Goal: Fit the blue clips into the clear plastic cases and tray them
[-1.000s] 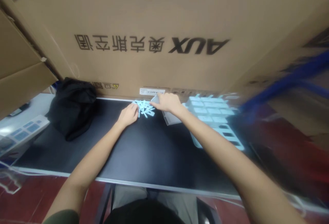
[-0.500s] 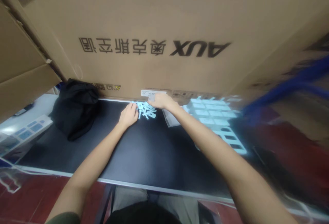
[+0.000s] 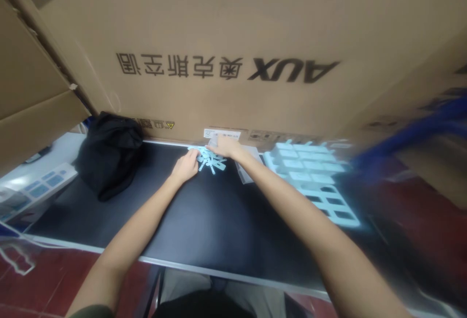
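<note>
A pile of small light-blue plastic sticks (image 3: 211, 162) lies on the black tabletop near its far edge. At the pile's left side is my left hand (image 3: 187, 164), its fingers curled in against the sticks; what sits between the fingertips is mostly hidden. My right hand (image 3: 226, 147) reaches over the pile's far right side, fingers closed on a translucent plastic bag (image 3: 212, 141). More clear plastic (image 3: 245, 174) lies beneath my right wrist. Right of that stands a light-blue ice pop mould (image 3: 308, 160), with a frame of rectangular openings (image 3: 337, 206) in front.
A large cardboard box (image 3: 182, 99) walls off the table's far side. Black cloth or a bag (image 3: 109, 157) sits at the left, beside a white printed box (image 3: 44, 184). A blurred blue bar (image 3: 412, 138) rises at the right. The table's metal edge (image 3: 233, 269) runs before my body.
The view has shifted slightly, moving things a little rightward. The sticks lie more spread out, and my right hand has come lower and closer to the pile.
</note>
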### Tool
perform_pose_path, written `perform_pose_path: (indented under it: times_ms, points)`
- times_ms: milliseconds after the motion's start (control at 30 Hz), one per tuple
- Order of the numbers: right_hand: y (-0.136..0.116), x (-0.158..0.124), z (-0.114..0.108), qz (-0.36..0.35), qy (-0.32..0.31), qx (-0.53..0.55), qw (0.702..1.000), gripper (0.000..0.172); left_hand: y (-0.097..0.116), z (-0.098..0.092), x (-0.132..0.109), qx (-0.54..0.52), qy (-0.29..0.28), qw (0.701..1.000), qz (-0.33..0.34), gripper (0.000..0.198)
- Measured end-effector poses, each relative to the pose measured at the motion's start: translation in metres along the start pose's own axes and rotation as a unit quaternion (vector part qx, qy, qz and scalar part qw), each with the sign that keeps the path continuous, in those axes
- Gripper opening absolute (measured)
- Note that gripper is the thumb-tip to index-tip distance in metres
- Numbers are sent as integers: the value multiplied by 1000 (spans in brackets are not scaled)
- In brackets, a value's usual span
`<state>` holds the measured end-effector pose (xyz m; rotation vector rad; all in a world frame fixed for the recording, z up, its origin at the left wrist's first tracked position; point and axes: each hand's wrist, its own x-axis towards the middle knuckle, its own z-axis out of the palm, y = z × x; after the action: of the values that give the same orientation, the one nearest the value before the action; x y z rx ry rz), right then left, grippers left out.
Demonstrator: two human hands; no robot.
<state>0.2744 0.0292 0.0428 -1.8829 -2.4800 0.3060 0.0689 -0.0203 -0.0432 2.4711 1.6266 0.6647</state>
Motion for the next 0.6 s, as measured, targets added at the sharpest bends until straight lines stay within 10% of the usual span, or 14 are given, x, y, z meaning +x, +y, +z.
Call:
perform_pose_path:
  times_ms: [333, 600]
  points:
    - [-61, -9, 11, -127, 61, -2, 990, 53, -38, -18, 3, 23, 372, 917, -144, 6]
    - [-114, 22, 44, -254, 118, -49, 959, 34, -81, -33, -6, 92, 281, 952, -78, 12]
